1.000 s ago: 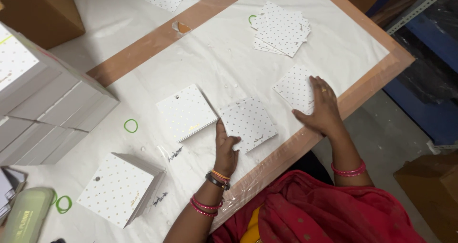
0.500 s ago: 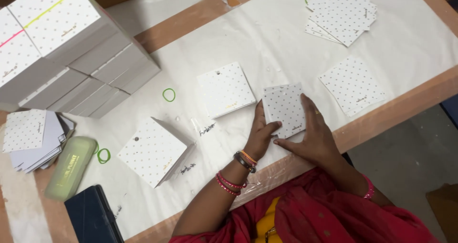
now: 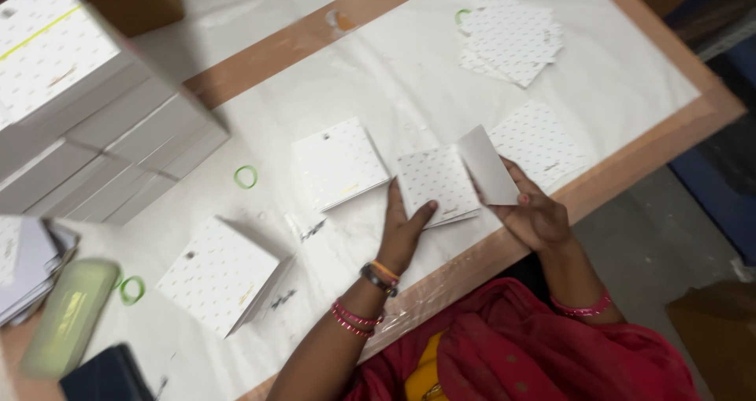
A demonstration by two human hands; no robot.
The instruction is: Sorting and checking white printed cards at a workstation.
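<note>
Dotted card (image 3: 437,182) lay flat near counter (image 3: 630,153) front edge, left hand (image 3: 405,229) spread, pressing it down; right hand (image 3: 535,212) pinched its plain flap (image 3: 488,165), lifted half open. Two folded cards (image 3: 339,163) beside; loose pile (image 3: 513,40) remained.

Single head view, steeply down, close over table (image 3: 630,78).

A moment ago my right hand (image 3: 535,212) lay flat on the small dotted card (image 3: 437,184), and now I see it has lifted the card's plain white flap (image 3: 488,165) up, while my left hand (image 3: 405,228) has slid to the card's lower edge.
</note>
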